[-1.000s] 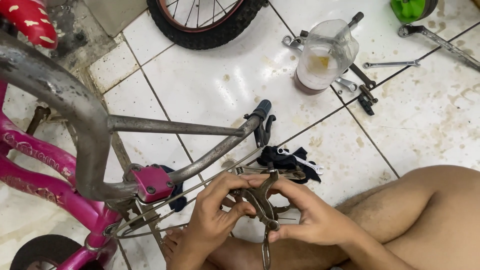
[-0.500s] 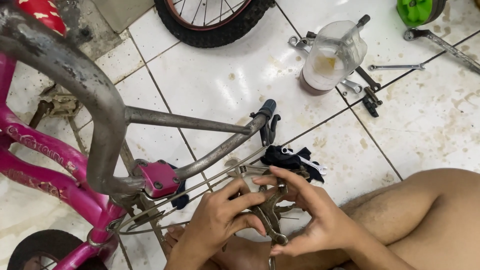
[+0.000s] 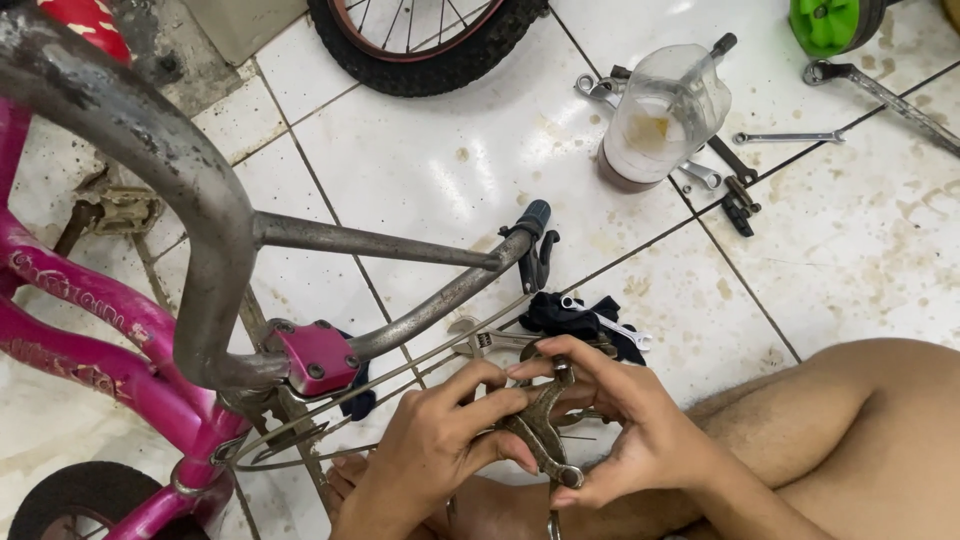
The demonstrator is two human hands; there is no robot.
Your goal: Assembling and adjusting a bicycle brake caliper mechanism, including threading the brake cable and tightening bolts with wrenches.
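Pink bicycle frame (image 3: 70,330) fills the left side, lying low over the white tiled floor (image 3: 420,170), with a small black wheel (image 3: 70,500) at the bottom corner. A worn grey handlebar (image 3: 190,200) arches across it, clamped in a pink stem block (image 3: 315,355), and its bar runs right to a dark grip (image 3: 533,215), passing just above the hands and crossing part of the view of them. Thin wires of a basket or rack (image 3: 400,375) slant under the bar toward the hands.

The left hand (image 3: 435,450) has its fingers curled and pressed onto a tarnished metal brake caliper (image 3: 540,425), held low in the middle, just above the person's bare leg. The right hand (image 3: 630,430) pinches the same caliper from the other side, thumb below, fingers bent over its top.

Just behind the hands lie an adjustable wrench (image 3: 485,342) and a dark cloth (image 3: 575,318) with a small spanner (image 3: 610,325) on it. Farther back stands a spoked tyre (image 3: 420,45). To the right a clear plastic jug (image 3: 660,115) stands among loose spanners (image 3: 790,137), with a green object (image 3: 830,22) at the top edge.
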